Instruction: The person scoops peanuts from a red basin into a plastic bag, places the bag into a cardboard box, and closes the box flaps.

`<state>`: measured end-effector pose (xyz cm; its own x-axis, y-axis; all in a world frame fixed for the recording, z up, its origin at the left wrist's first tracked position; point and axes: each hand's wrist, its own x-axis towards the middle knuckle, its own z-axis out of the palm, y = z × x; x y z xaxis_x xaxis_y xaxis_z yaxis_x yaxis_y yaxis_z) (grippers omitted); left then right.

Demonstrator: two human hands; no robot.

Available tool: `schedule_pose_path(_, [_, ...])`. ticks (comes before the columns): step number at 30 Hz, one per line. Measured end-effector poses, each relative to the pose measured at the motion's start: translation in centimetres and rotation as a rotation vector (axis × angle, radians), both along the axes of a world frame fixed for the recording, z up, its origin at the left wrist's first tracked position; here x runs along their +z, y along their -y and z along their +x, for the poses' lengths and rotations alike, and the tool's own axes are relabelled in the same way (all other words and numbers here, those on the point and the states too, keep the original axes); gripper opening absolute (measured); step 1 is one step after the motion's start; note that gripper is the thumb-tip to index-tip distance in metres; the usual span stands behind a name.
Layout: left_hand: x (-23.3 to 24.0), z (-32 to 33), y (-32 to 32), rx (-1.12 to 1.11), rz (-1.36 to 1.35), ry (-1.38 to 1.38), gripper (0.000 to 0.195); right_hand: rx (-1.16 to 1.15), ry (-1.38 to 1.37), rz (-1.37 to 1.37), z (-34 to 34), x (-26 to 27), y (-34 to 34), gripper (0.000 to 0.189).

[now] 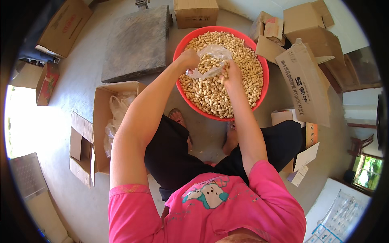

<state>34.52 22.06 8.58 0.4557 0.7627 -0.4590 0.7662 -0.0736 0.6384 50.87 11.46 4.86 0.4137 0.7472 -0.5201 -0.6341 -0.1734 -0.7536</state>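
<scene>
A red round basin (pixel 265 91) full of peanuts in the shell (pixel 209 98) stands on the floor in front of my feet. Over the peanuts, my left hand (pixel 190 59) pinches the rim of a clear plastic bag (pixel 214 51), whose mouth is spread open. My right hand (pixel 234 73) is at the bag's right side, its fingers curled around several peanuts. More peanuts show through the bag's mouth; whether they lie inside it or beneath it I cannot tell.
Left of my legs, an open cardboard box (pixel 101 94) holds plastic bags (pixel 119 106). A dark platform scale (pixel 136 42) lies beyond it. Behind the basin is a closed carton (pixel 196 13). Opened cartons (pixel 304 82) crowd the right side.
</scene>
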Motion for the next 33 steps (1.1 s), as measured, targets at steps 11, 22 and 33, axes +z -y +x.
schedule_pose_path(11, [-1.1,-0.8,-0.9,0.046,-0.014,0.060,0.013,0.042,1.288,-0.173,-1.5,-1.4,-3.6,0.049])
schedule_pose_path(22, [1.0,-0.8,-1.6,0.084,0.056,-0.100,0.025,0.094,0.725,0.164,5.7,-0.5,-5.2,0.019])
schedule_pose_path(33, [4.5,-5.3,-3.6,0.366,0.254,-0.127,0.027,0.521,0.362,0.280,6.0,11.2,-5.9,0.020])
